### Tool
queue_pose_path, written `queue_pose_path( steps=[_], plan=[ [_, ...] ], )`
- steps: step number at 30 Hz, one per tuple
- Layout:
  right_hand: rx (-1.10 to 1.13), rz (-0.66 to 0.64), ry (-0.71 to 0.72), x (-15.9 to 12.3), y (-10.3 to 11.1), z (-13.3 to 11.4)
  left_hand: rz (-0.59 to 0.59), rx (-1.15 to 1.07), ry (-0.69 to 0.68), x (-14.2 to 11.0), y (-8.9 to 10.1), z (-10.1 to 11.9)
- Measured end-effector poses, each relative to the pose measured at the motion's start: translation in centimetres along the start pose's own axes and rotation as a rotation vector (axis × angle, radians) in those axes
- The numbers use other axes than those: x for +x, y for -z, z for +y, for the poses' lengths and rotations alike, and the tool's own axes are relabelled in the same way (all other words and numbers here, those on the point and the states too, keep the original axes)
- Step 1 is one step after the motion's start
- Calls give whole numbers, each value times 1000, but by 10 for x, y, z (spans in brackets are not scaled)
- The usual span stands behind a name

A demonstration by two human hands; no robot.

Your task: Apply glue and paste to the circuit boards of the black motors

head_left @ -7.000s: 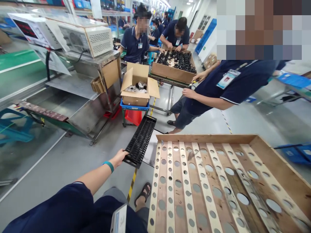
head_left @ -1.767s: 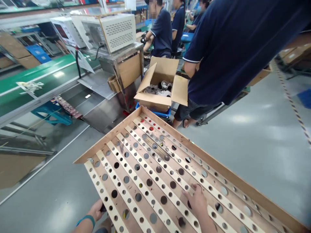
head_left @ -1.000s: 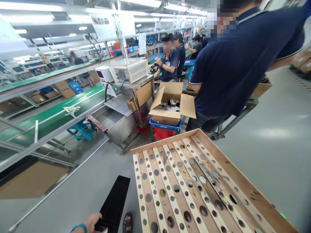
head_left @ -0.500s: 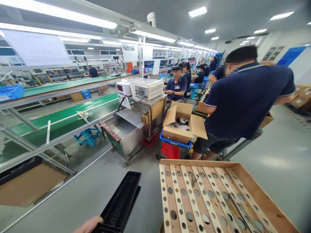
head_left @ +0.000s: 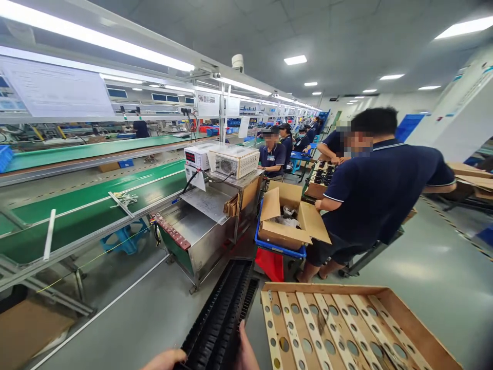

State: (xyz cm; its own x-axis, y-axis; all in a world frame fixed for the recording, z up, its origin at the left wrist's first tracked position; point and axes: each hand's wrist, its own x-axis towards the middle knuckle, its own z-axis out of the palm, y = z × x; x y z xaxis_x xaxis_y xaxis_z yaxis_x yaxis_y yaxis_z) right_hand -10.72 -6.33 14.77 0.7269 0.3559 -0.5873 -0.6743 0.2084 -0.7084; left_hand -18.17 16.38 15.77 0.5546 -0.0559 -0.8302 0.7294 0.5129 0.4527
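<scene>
Two long black slotted racks (head_left: 217,313), one lying against the other, slant away from me low in the middle of the view. My left hand (head_left: 166,359) is closed on the near left end, with its thumb over the edge. On the right side my right hand (head_left: 247,350) presses against the racks, its fingers partly hidden beneath them. Just right of the racks stands a shallow wooden tray (head_left: 418,314) with pale slats full of round holes. Neither hand touches the wooden tray.
An open cardboard box (head_left: 285,235) sits in a blue crate (head_left: 283,250) ahead. A metal bench (head_left: 200,236) carries boxed instruments (head_left: 234,160). Green conveyor belts (head_left: 154,182) run along the left. A co-worker (head_left: 381,190) stands at the right, close beyond the wooden tray.
The black racks have moved right and farther up in view. My right hand has come into view and now grips them too. The camera has shifted, showing more of the right side.
</scene>
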Motion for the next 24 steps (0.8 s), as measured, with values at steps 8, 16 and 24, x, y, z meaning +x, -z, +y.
queue_pose_path(
  steps=[8, 16, 24],
  plan=[
    [-224, 373, -75, 73, -3, -54, 81, 378, -16, 17, -71, 84],
    [-512, 537, -104, 141, 7, -91, 246, 629, -176, 68, -72, 167],
    [-659, 774, -53, 231, -31, -129, 49, 1158, -488, 148, -114, 267]
  ],
)
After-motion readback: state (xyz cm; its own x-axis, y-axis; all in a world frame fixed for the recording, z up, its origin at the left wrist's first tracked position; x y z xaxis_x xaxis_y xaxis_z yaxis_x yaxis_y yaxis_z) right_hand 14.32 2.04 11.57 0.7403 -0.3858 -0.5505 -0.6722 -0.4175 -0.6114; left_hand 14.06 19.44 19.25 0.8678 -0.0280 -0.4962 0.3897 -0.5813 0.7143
